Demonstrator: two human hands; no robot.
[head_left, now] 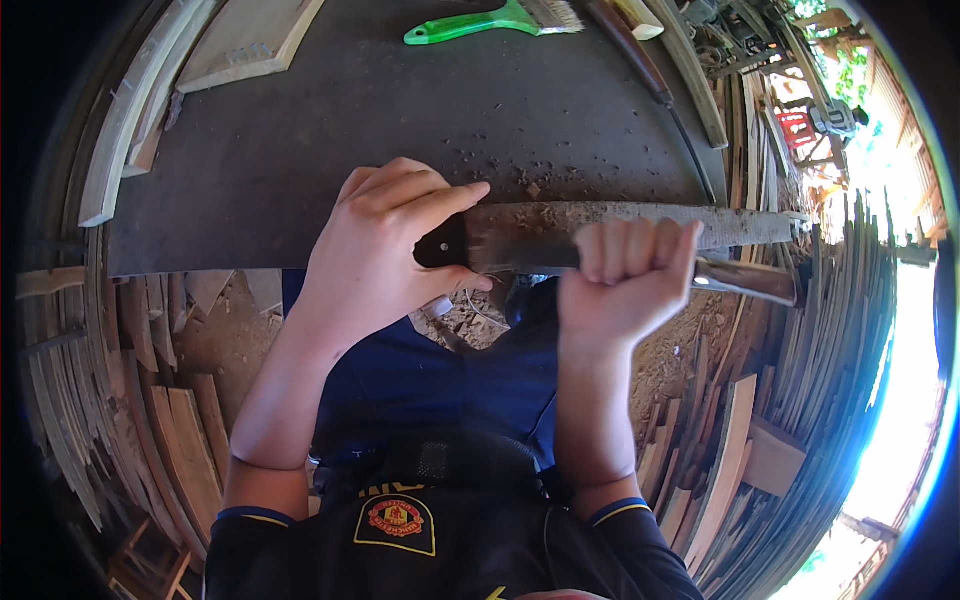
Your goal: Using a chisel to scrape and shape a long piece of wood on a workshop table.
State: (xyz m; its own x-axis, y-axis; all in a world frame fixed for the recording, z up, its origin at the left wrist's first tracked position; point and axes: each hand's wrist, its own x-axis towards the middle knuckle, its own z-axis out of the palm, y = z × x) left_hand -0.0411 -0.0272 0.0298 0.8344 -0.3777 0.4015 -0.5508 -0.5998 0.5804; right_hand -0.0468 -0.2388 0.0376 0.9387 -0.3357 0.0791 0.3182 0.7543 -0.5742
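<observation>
1. A long, flat metal blade, mottled rusty brown and grey (545, 222), is laid crosswise along the near edge of the dark, smooth tabletop (250, 190), with its tip toward the right and its dark, riveted handle (443, 246) toward the left.

2. The dark handle is held in the left hand (385, 225): the thumb and forefinger are parted around it, one reaching below and the other above, while the remaining fingers are bent.

3. The right hand (628, 262) is curled into a tight fist over the lower side of the blade. A tool with a brown wooden handle and a shiny metal fitting (748, 282) appears to be gripped in it, the handle jutting out to the right. Whether the dark, blurred strip left of the fist belongs to this tool cannot be told.

4. The work on the blade is judged to be under way rather than finished, since both hands are engaged at it. Brown patches are still seen near the handle, and a greyer surface is shown toward the tip; how much has been treated cannot be settled.

5. Small dark crumbs (540, 150) are scattered behind the blade; their source is not shown.

6. A green-handled brush with pale bristles (495, 18) and a thin dark rod with a brown wooden handle (630, 50) are left lying farther back, untouched by either hand.
</observation>
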